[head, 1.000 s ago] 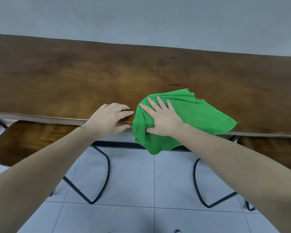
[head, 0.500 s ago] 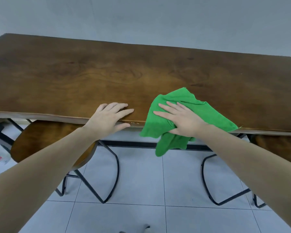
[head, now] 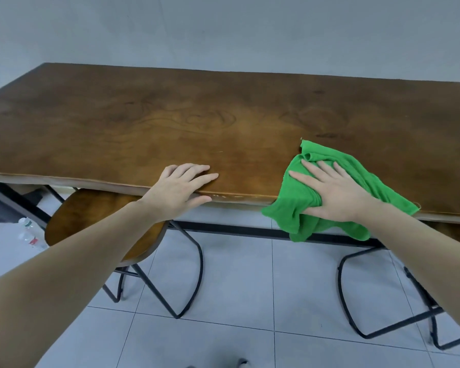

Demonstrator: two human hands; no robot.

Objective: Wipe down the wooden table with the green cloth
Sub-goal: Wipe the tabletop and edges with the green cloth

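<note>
Closest to me is the pale tiled floor (head: 250, 301), crossed by the bent black metal legs (head: 194, 274) of the seating under the table. A round wooden stool seat (head: 91, 216) sits low on my left, tucked partly beneath the table edge, and a clear plastic bottle (head: 28, 233) lies on the floor further left.

Both my bare forearms reach up from the bottom corners. My left hand (head: 179, 191) lies flat and open on the near edge of the wooden table (head: 170, 123), fingers together on top, thumb over the front lip, holding nothing.

My right hand (head: 329, 192) is to the right of it, well apart, palm down on the green cloth (head: 298, 205). The fingers (head: 318, 168) are spread across the top of the fabric and the thumb side bunches some folds against the table edge, so the hand is pressing and loosely gathering the cloth rather than making a fist around it.

The cloth straddles the front edge at the right: part lies rumpled on the tabletop with a corner pointing away from me, and the rest hangs down over the lip in front of the black crossbar (head: 237, 229).

Beyond the hands the tabletop stretches wide, dark brown with swirling grain. Behind it stands a plain grey wall (head: 223, 30).
</note>
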